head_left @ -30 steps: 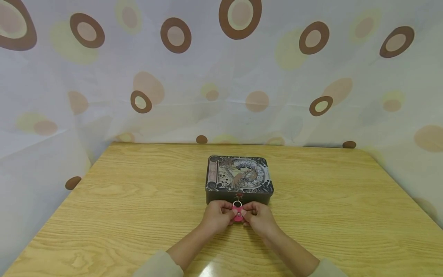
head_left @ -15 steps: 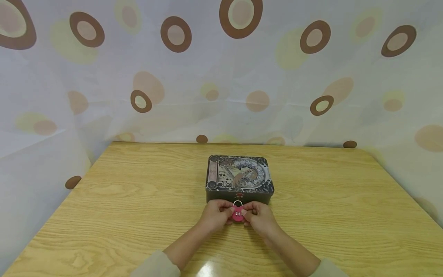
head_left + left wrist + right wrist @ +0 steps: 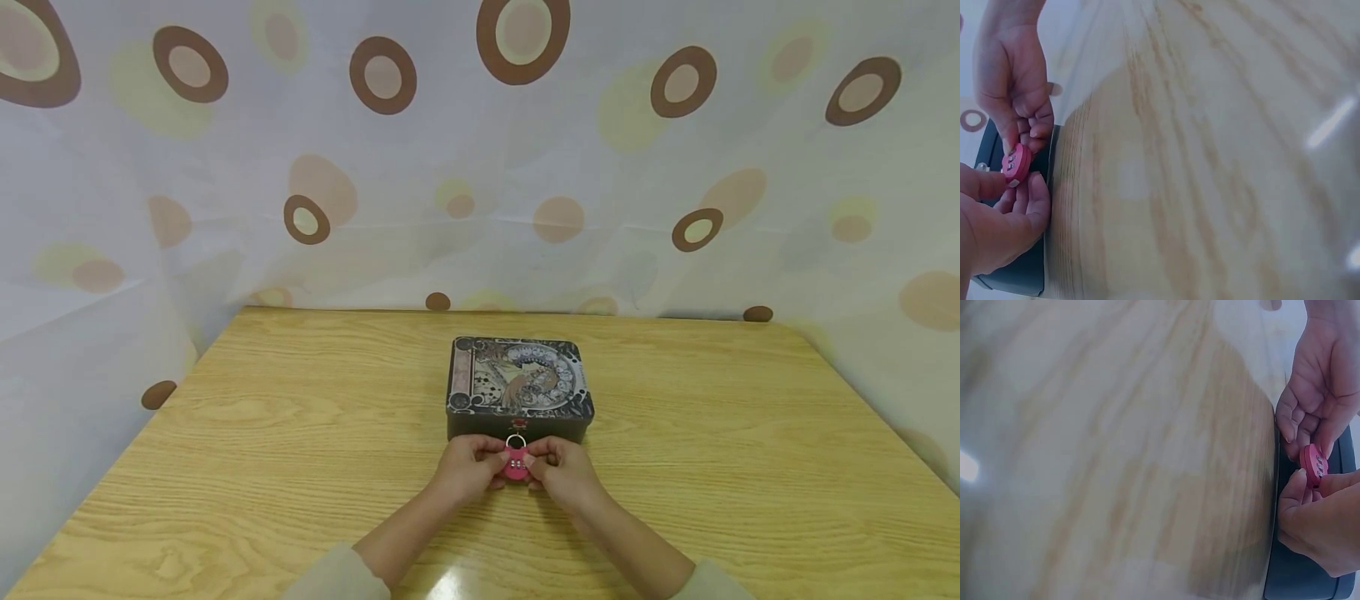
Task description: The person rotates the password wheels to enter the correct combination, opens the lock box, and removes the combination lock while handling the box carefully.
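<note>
A pink combination padlock (image 3: pixel 515 463) with number dials on its face is at the front of a dark tin box (image 3: pixel 517 379) with a printed lid. Its metal shackle stands up toward the box's red-marked clasp; whether it passes through the clasp is too small to tell. My left hand (image 3: pixel 468 469) pinches the padlock's left side between thumb and fingers. From the other side, my right hand (image 3: pixel 566 473) pinches its right edge, thumb beside the dials. The left wrist view shows the padlock (image 3: pixel 1016 164) held between both hands against the box's side.
The box stands on a light wooden table (image 3: pixel 300 433), toward its middle. Behind and at the sides hangs a white curtain (image 3: pixel 420 167) with brown and yellow oval patterns.
The padlock's dials show more fully than a second ago, as the thumbs have drawn slightly off its face toward its sides. The box has not moved.
</note>
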Action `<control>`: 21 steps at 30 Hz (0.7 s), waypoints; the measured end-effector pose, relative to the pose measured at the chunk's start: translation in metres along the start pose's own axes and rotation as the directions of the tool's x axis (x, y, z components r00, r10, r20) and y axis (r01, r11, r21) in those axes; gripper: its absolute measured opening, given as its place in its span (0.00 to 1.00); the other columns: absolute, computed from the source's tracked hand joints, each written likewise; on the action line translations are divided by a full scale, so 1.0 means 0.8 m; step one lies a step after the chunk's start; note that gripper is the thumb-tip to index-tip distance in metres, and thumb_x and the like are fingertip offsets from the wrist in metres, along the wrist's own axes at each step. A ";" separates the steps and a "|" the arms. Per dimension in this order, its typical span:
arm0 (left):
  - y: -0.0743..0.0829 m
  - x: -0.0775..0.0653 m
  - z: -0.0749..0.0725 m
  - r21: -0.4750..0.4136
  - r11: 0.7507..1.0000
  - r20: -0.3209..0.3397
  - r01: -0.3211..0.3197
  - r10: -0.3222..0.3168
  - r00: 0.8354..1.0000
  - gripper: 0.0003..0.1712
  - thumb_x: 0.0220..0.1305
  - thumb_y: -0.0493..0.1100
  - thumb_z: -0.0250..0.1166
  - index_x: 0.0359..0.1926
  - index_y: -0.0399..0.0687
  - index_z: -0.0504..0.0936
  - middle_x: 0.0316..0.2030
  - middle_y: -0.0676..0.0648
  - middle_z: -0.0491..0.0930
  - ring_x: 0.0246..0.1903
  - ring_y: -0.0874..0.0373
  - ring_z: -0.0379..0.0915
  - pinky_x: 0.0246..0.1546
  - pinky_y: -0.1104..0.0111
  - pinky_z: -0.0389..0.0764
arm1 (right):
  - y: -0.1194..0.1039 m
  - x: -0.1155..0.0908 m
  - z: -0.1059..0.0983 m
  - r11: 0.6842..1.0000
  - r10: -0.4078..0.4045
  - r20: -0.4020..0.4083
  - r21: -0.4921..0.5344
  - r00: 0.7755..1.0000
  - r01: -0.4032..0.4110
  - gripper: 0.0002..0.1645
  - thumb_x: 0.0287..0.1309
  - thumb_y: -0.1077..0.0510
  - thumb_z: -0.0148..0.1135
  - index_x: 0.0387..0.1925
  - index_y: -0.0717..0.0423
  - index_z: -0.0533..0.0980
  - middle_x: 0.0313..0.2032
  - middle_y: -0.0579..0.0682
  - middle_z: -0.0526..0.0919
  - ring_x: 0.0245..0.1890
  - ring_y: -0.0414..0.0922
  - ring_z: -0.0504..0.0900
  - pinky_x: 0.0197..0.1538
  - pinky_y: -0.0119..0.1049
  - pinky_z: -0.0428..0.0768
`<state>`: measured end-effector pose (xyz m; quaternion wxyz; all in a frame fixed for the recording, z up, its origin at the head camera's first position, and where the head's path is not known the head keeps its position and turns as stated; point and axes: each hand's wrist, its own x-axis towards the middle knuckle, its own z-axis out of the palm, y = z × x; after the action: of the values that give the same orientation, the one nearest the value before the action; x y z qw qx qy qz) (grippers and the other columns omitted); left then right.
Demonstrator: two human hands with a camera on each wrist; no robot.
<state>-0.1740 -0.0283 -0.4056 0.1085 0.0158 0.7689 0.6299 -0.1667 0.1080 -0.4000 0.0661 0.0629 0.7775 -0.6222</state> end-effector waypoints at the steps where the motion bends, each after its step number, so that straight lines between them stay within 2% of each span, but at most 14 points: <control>1: 0.000 -0.001 0.000 0.000 1.000 -0.009 -0.001 0.001 1.000 0.11 0.61 0.31 0.57 0.41 0.23 0.78 0.34 0.34 0.82 0.23 0.61 0.76 0.27 0.69 0.84 | 0.000 0.000 0.000 1.000 0.000 0.001 0.000 1.000 0.000 0.08 0.58 0.71 0.51 0.37 0.76 0.72 0.25 0.53 0.75 0.24 0.39 0.72 0.26 0.26 0.76; 9: -0.003 -0.004 0.002 -0.026 1.000 -0.037 -0.012 0.011 0.999 0.10 0.60 0.30 0.58 0.38 0.22 0.78 0.29 0.35 0.82 0.22 0.63 0.74 0.25 0.69 0.84 | 0.000 0.000 -0.001 1.000 0.003 0.007 0.002 1.000 -0.003 0.08 0.59 0.71 0.51 0.38 0.77 0.71 0.25 0.53 0.74 0.25 0.39 0.72 0.26 0.26 0.76; 21: 0.000 -0.003 0.004 -0.022 0.998 -0.019 -0.052 0.052 0.998 0.13 0.55 0.28 0.61 0.40 0.21 0.76 0.32 0.33 0.81 0.29 0.56 0.79 0.30 0.67 0.85 | -0.002 -0.002 0.001 1.000 0.011 0.009 0.008 1.000 -0.011 0.07 0.58 0.72 0.51 0.37 0.75 0.72 0.26 0.53 0.75 0.26 0.40 0.73 0.27 0.26 0.77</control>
<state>-0.1713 -0.0253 -0.4059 0.0852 0.0291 0.7620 0.6413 -0.1655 0.1071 -0.3982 0.0727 0.0646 0.7742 -0.6254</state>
